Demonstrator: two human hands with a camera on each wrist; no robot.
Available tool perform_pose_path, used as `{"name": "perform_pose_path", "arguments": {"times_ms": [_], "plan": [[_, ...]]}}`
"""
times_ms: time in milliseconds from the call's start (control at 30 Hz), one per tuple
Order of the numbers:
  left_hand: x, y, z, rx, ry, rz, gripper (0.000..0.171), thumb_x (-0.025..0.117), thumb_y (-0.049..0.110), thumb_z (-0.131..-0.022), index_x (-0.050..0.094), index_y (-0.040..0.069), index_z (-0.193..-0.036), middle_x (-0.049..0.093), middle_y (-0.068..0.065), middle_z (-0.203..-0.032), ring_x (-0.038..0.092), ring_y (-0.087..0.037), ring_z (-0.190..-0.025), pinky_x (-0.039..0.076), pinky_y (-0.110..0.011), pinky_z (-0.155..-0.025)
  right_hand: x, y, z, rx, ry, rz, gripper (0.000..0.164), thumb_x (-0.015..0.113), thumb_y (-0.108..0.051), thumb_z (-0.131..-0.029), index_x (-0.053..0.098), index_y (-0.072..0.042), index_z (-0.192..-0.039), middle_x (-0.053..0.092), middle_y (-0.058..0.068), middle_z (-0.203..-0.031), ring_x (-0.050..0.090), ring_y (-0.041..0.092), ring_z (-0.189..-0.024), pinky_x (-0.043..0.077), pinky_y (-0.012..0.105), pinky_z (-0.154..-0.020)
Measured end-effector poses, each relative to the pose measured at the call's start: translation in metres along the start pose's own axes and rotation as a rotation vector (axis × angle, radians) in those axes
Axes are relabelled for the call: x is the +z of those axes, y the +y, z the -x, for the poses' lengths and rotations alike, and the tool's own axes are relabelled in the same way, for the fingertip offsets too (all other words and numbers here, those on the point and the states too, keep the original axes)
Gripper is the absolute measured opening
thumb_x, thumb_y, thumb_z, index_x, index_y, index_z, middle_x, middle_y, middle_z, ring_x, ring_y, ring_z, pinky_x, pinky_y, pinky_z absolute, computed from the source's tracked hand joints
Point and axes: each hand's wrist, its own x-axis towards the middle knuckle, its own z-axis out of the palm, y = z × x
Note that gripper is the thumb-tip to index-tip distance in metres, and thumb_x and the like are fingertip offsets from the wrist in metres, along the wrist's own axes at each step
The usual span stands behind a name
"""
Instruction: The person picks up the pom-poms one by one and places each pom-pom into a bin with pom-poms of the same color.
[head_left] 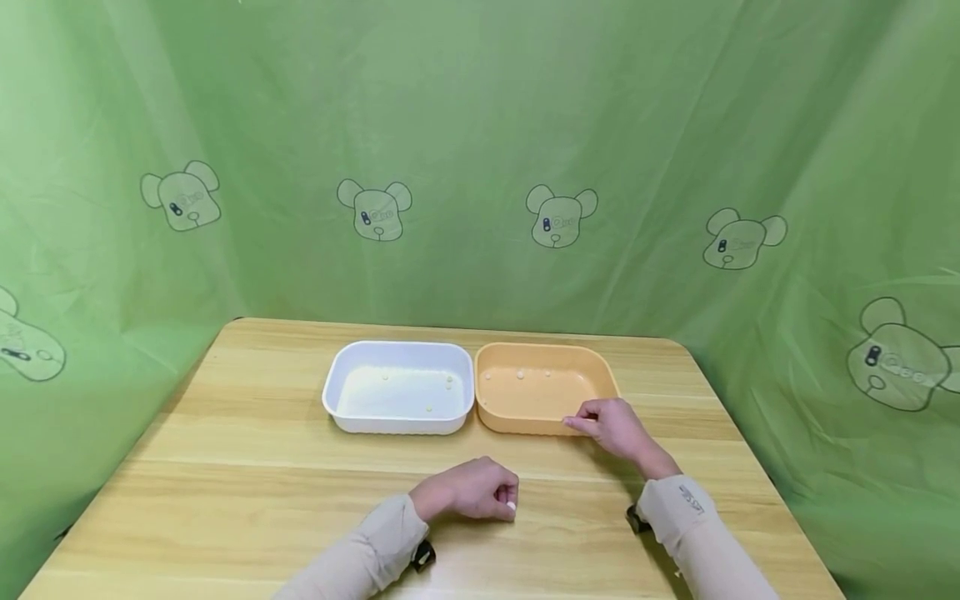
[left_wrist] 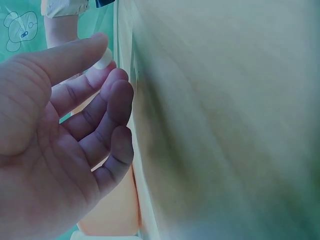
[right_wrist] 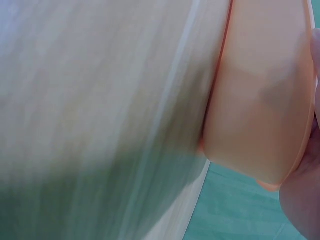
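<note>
My left hand [head_left: 480,490] is over the table in front of the trays. In the left wrist view, its thumb and index finger pinch a small white round tablet-like piece [left_wrist: 103,59], while the other fingers curl loosely. My right hand [head_left: 613,427] is at the near right corner of the orange tray [head_left: 517,423], thumb and fingers by the rim. In the right wrist view only part of that hand [right_wrist: 302,172] shows behind the rim; whatever its fingertips hold is hidden. Several small pale pieces [head_left: 521,375] lie inside the orange tray.
Left of the orange tray, close against it, stands a white tray [head_left: 401,425] with several small yellowish pieces [head_left: 429,408] in it. Both rest on a wooden table [head_left: 247,467]. A green curtain [head_left: 465,108] with bear drawings surrounds the table's back and sides.
</note>
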Motion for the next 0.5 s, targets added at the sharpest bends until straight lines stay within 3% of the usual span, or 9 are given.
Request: {"name": "perform_pose_path", "arguments": {"times_ms": [500], "plan": [[-0.0009, -0.0013, -0.0002, -0.012, 0.010, 0.011, 0.015, 0.070, 0.022, -0.084, 0.058, 0.021, -0.076, 0.052, 0.015, -0.065, 0.047, 0.003, -0.059, 0.040, -0.012, -0.059, 0.0005, 0.0002, 0.0009, -0.024, 0.008, 0.018, 0.035, 0.066, -0.044, -0.086, 0.066, -0.015, -0.067, 0.055, -0.012, -0.060, 0.045, 0.006, -0.055, 0.040, 0.024, -0.053]]}}
